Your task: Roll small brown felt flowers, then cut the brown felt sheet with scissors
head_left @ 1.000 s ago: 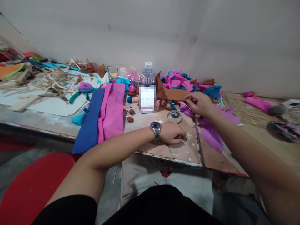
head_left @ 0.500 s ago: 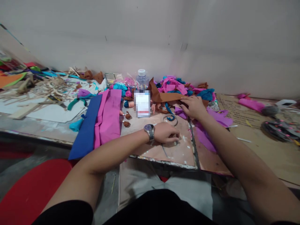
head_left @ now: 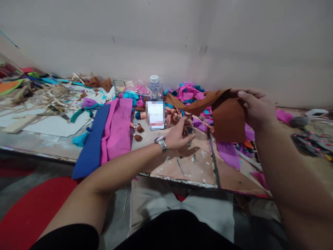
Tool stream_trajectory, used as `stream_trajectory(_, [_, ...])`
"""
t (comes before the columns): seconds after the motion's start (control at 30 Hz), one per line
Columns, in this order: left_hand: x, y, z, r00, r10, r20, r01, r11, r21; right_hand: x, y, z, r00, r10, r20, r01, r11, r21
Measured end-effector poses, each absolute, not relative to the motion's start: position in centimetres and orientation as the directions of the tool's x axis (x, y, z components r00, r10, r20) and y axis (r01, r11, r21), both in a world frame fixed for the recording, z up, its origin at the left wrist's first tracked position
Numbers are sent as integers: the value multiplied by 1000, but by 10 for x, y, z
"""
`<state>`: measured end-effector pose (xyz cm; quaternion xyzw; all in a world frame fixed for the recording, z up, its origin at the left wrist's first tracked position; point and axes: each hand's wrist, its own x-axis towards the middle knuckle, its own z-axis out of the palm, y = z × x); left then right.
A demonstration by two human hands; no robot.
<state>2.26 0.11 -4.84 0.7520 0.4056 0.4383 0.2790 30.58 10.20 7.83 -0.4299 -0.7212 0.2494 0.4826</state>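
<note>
Clearly, the right grip (head_left: 258,107) pinches a brown sheet (head_left: 229,121); the left grip (head_left: 178,135), parted, hovers inside the table edge (head_left: 179,180).

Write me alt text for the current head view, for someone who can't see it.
A person's right hand holds a brown sheet up over a cluttered table; the left hand, loosely open, is lower and further left. A blue sheet and pink sheet lie at left, a bottle behind.

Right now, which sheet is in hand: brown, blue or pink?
The brown sheet, raised in the right hand; neither hand holds the blue sheet or the pink sheet.
</note>
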Motion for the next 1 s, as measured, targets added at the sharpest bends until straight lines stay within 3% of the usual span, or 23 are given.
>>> stream_trajectory(0.13, [22, 5, -53, 221, 873, 435, 230, -480, 847, 303, 60, 75, -146, 933, 330, 289, 359, -888])
stream_trajectory(0.27, [25, 4, -50, 247, 891, 381, 82, -411, 908, 295, 30, 58, -360, 929, 89, 236, 183, -955])
stream_trajectory(0.47, [29, 8, -52, 132, 924, 360, 40, -367, 929, 273, 20, 35, -680, 726, 97, 241, 348, -906])
stream_trajectory(0.63, [25, 20, -58, -4, 968, 253, -11, -253, 967, 257, 18, 31, -753, 655, 65, 238, 363, -901])
stream_trajectory(0.83, [21, 27, -55, -20, 947, 321, -119, -321, 940, 238, 3, 41, -890, 453, -46, 218, 336, -916])
stream_trajectory(1.0, [19, 26, -59, -39, 942, 335, 44, -333, 942, 219, 6, 31, -879, 474, -54, 201, 266, -943])
